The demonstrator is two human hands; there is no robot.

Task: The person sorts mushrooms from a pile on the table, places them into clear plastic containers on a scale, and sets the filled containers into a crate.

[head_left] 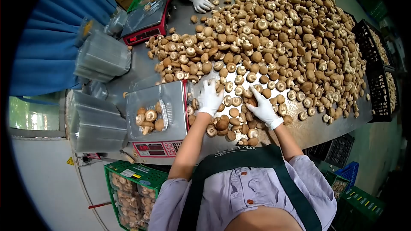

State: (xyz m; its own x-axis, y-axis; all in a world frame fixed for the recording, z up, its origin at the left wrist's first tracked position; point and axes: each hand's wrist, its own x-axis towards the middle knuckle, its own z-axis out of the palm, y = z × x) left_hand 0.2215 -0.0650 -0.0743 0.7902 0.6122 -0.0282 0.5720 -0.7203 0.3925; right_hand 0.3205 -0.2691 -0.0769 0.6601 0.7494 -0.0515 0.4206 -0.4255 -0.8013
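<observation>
Both my hands wear white gloves and are over brown shiitake mushrooms on the metal table. My left hand (210, 97) is by the right edge of the near scale, its fingers curled against a shiitake mushroom (219, 87). My right hand (263, 108) reaches in among loose mushrooms, thumb and fingers apart around a few caps; some fingertips are partly hidden. Between and below the hands lies a small group of mushrooms (234, 121). On the near scale (133, 98), a clear plastic tray (164, 122) holds several mushrooms.
A large mushroom heap (291, 38) covers the table's far and right side. Clear tray stacks (96, 122) stand left, near a second scale (145, 19). Another person's gloved hand (200, 2) rests across the table. Black crates (379, 90) stand right; a green crate (132, 175) is below left.
</observation>
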